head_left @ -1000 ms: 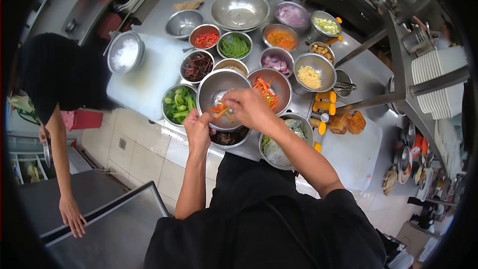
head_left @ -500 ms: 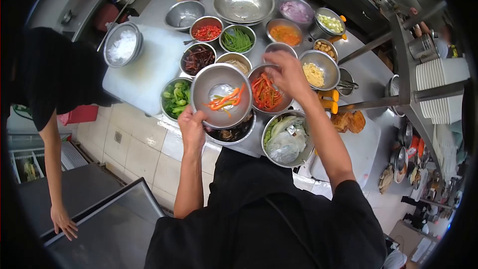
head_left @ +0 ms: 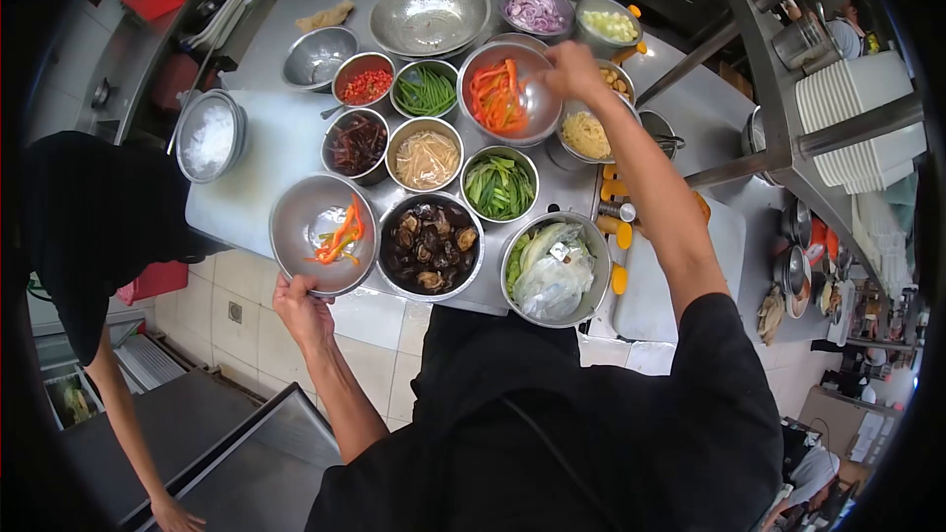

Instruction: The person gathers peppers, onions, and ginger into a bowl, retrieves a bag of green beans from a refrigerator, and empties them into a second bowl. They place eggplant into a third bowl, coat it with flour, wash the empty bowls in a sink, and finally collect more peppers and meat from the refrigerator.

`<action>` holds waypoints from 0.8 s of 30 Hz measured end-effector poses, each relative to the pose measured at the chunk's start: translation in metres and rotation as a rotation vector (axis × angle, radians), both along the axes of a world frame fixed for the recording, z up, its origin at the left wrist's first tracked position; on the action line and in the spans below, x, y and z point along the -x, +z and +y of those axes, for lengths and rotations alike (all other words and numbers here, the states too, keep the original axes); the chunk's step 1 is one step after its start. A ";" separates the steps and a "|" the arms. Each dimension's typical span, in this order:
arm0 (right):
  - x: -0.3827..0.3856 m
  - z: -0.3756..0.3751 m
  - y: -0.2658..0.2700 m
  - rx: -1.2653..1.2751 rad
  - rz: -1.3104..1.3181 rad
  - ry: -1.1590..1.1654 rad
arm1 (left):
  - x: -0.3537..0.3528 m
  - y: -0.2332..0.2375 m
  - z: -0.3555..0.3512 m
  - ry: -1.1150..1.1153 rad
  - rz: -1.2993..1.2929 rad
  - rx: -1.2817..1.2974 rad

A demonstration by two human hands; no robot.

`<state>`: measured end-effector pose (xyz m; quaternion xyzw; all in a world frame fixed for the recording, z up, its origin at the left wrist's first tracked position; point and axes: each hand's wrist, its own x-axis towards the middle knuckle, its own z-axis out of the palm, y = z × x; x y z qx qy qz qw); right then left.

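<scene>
Grasping with the left hand (head_left: 305, 313) the near rim of a steel bowl (head_left: 292, 227), over the near edge of the white cutting board (head_left: 258, 158) and just left of some dark mushrooms (head_left: 431, 246). Inside it, only a few orange pepper strips (head_left: 340, 236). Reaching out with the right hand (head_left: 579, 72) and clasping the right rim of a second bowl (head_left: 539, 103), farther across the steel table (head_left: 264, 57), between green beans (head_left: 426, 89) and yellow shreds (head_left: 586, 135). Inside this one, a bigger heap of pepper (head_left: 498, 96), mostly toward the left. Cannot tell whether resting on anything beneath. Between both bowls, pale strips (head_left: 426, 160); nearer the body, sliced greens (head_left: 500, 187) and a plastic bag (head_left: 554, 286).
</scene>
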<state>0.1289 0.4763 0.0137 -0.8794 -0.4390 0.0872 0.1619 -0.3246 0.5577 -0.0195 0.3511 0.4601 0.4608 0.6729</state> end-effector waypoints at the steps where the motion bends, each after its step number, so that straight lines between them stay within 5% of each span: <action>1: -0.006 0.004 -0.002 0.019 -0.016 -0.038 | -0.002 0.002 -0.001 0.006 -0.003 0.001; 5: -0.025 0.008 -0.040 0.083 -0.061 -0.087 | 0.000 -0.010 0.002 -0.027 -0.020 0.012; 9: 0.022 -0.005 -0.022 -0.498 -0.332 0.065 | -0.003 -0.012 -0.001 -0.025 -0.013 0.018; 11: 0.069 -0.021 -0.009 -0.303 -0.002 0.135 | -0.004 -0.013 -0.003 -0.058 0.023 0.005; 13: 0.115 -0.032 -0.023 0.167 0.106 0.236 | -0.008 -0.013 -0.005 -0.045 0.034 0.010; 15: 0.154 -0.033 -0.025 0.363 0.069 0.055 | -0.015 -0.012 -0.007 -0.082 0.055 0.015; 19: 0.158 -0.033 -0.081 0.178 0.020 0.003 | -0.024 -0.010 -0.010 -0.116 0.059 -0.031; 24: 0.157 -0.031 -0.081 0.112 0.184 -0.088 | -0.020 -0.010 -0.007 -0.092 0.075 -0.033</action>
